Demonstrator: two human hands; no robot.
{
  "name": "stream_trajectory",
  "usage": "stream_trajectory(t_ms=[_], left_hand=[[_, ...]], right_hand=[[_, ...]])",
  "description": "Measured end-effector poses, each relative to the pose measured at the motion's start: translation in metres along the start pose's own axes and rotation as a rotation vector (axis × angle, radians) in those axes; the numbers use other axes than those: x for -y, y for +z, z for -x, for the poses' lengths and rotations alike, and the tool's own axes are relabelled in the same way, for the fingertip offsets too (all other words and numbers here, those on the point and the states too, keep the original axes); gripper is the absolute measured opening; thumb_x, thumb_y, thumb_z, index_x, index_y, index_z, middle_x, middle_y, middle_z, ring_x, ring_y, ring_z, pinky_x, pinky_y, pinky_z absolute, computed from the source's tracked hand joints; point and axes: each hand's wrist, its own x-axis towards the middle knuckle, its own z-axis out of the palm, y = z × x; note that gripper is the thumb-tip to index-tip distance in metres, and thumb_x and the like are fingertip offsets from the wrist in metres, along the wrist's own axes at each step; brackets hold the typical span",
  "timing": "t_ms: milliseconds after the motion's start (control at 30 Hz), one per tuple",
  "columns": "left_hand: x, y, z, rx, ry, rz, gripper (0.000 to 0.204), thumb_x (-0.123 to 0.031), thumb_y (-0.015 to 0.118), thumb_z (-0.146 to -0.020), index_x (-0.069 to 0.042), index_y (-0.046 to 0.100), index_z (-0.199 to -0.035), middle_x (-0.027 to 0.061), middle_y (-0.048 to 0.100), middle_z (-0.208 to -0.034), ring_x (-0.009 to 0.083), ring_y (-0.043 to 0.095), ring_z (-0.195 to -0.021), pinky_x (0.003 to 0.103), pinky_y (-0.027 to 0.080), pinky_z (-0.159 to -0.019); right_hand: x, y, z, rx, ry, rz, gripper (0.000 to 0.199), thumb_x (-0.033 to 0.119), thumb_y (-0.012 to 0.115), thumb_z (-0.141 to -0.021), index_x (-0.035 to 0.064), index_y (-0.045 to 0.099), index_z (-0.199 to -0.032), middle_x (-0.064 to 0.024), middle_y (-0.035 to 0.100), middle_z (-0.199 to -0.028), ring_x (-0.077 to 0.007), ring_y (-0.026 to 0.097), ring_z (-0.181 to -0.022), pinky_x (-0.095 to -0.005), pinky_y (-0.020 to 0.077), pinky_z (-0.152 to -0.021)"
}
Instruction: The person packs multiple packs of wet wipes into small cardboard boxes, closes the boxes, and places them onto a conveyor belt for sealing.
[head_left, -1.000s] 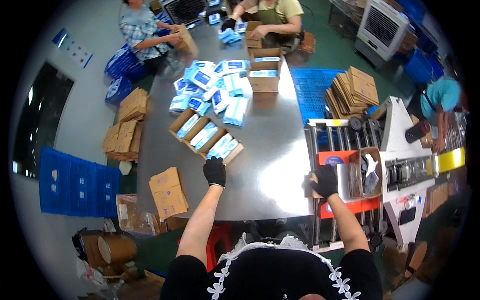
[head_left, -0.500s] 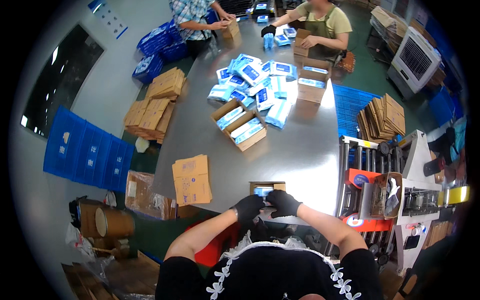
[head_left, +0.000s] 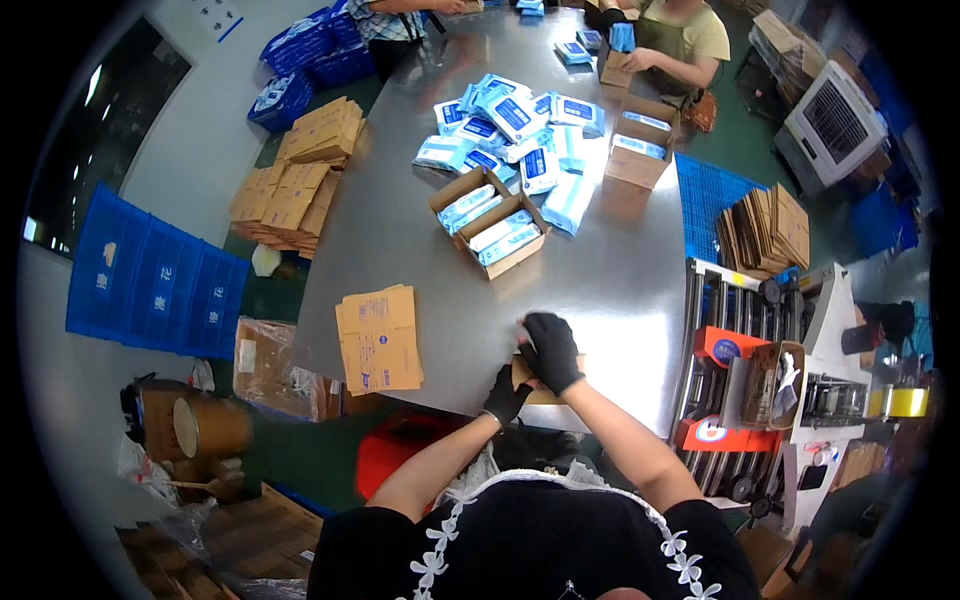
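carton was at the near edge of the grey metal table, with the right hand laid over its top and the left hand at its left side; because the hands covered much of it, i could not tell how tightly either one gripped. it seemed light to move, with thin cardboard walls which might bend in the middle, so holding was probably safest low, on two opposite sides

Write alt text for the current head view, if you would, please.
Gloved left hand and right hand touch a small cardboard box at the near edge of a metal table. It also holds open boxes of blue-and-white packets, a packet pile and flattened cartons; co-workers stand farther off.
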Motion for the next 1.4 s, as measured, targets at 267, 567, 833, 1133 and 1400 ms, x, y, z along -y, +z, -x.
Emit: stream_trajectory(t_ms=[267, 567, 833, 1133, 1400], left_hand=[[-0.024, 0.02, -0.044, 0.637, 0.511, -0.213, 0.039, -0.02, 0.053, -0.088, -0.003, 0.051, -0.124, 0.0185, 0.052, -0.125, 0.0306, 0.05, -0.114, 0.041, 0.039, -0.098], [-0.111, -0.1, -0.213, -0.35, 0.24, -0.947, 0.045, -0.031, 0.072, -0.073, -0.007, 0.058, -0.11, 0.0197, 0.061, -0.107, 0.0349, 0.059, -0.101, 0.043, 0.047, -0.086], [-0.102, -0.085, -0.196, -0.223, 0.306, -1.188, 0.019, -0.029, 0.064, -0.078, -0.011, 0.07, -0.078, 0.0102, 0.066, -0.08, 0.0292, 0.065, -0.077, 0.042, 0.051, -0.068], [-0.11, -0.034, -0.024, 0.147, 0.699, -0.741, 0.02, -0.027, 0.063, -0.081, -0.008, 0.061, -0.073, 0.0123, 0.059, -0.072, 0.0323, 0.059, -0.071, 0.046, 0.046, -0.064], [-0.127, -0.008, -0.038, 0.81, 0.744, -0.406, 0.025, -0.027, 0.064, -0.083, -0.005, 0.063, -0.094, 0.0163, 0.062, -0.084, 0.0348, 0.061, -0.085, 0.044, 0.047, -0.076]], right_hand=[[-0.023, -0.013, 0.085, 0.216, 0.19, 0.336, 0.051, 0.044, 0.058, -0.085, 0.0109, 0.056, -0.123, -0.0135, 0.056, -0.121, -0.0323, 0.045, -0.122, -0.0608, 0.0155, -0.109], [-0.114, -0.115, 0.125, 0.149, 0.209, 0.373, 0.05, 0.036, 0.064, -0.074, 0.0131, 0.057, -0.118, -0.0142, 0.055, -0.122, -0.0314, 0.045, -0.122, -0.0586, 0.0162, -0.111], [-0.205, -0.178, 0.183, 0.038, 0.44, 0.397, 0.051, 0.034, 0.065, -0.072, 0.0106, 0.057, -0.116, -0.0144, 0.049, -0.123, -0.0326, 0.043, -0.122, -0.0579, 0.0174, -0.11], [-0.161, -0.175, 0.155, 0.063, 0.206, 0.026, 0.053, 0.036, 0.077, -0.066, 0.0025, 0.058, -0.104, -0.0164, 0.057, -0.1, -0.0351, 0.054, -0.098, -0.0453, 0.041, -0.088], [-0.107, -0.095, 0.07, 0.74, -0.201, -0.09, 0.047, 0.043, 0.076, -0.067, 0.0078, 0.059, -0.092, -0.0136, 0.06, -0.089, -0.0339, 0.06, -0.088, -0.0424, 0.0477, -0.078]])
